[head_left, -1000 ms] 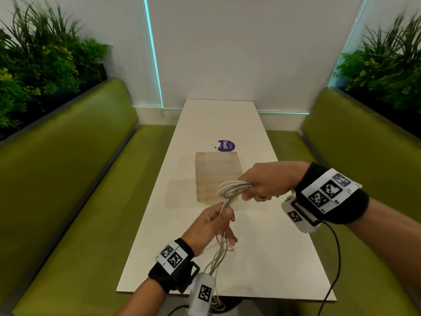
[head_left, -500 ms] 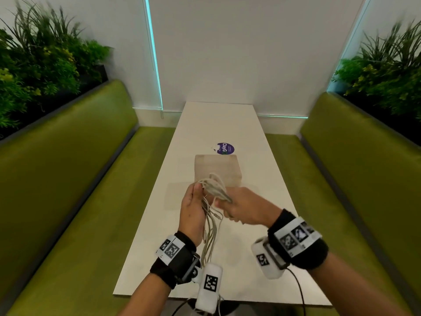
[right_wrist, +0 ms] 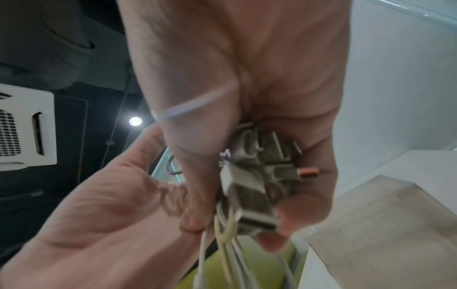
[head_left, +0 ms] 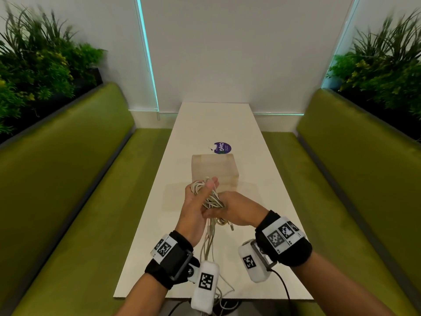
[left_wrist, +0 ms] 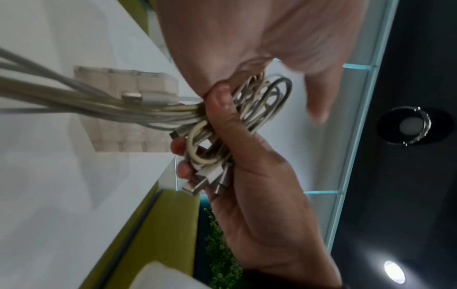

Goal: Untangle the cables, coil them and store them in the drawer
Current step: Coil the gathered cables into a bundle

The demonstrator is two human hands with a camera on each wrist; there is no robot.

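A bundle of white cables [head_left: 210, 200] is gathered between both hands above the white table [head_left: 211, 124]. My right hand [head_left: 237, 210] grips the bundle, with USB plugs [right_wrist: 249, 176] sticking out of its fist. My left hand [head_left: 200, 195] stands upright beside it, thumb straight, and the cable loops [left_wrist: 259, 101] lie against its palm. Loose ends [head_left: 208, 247] hang down past the near table edge. A pale closed drawer box [head_left: 214, 169] sits on the table just beyond the hands.
A purple round sticker [head_left: 222, 148] lies behind the box. Green benches [head_left: 68, 190] [head_left: 353, 179] run along both sides of the narrow table. Plants [head_left: 34, 65] stand behind the benches, and a white wall closes the far end.
My right hand swung in from the right and met the left hand. My left hand rose with its palm upright. The bundle now sits gathered between them, closer to me.
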